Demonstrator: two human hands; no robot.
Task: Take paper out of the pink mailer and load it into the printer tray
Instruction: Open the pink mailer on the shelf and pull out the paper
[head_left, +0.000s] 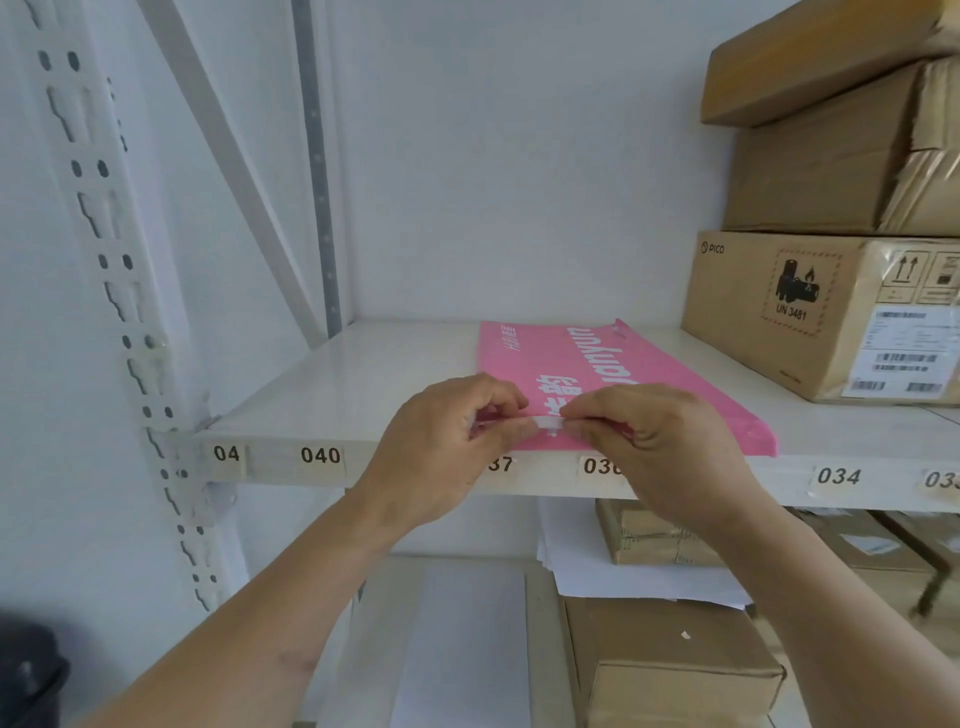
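A pink mailer (597, 364) with white lettering lies flat on the white shelf (363, 374), its near edge at the shelf's front lip. My left hand (441, 447) pinches that near edge from the left. My right hand (654, 447) pinches it from the right. Between the fingertips of both hands a narrow white strip (545, 422) shows along the mailer's opening. Whether that strip is paper or a seal flap I cannot tell. No printer or tray is in view.
Stacked cardboard boxes (821, 306) stand at the shelf's right, close to the mailer. On the shelf below lie loose white sheets (623, 582) and more cardboard boxes (670, 660). A perforated white upright (130, 312) is at the left. Number labels run along the shelf edge.
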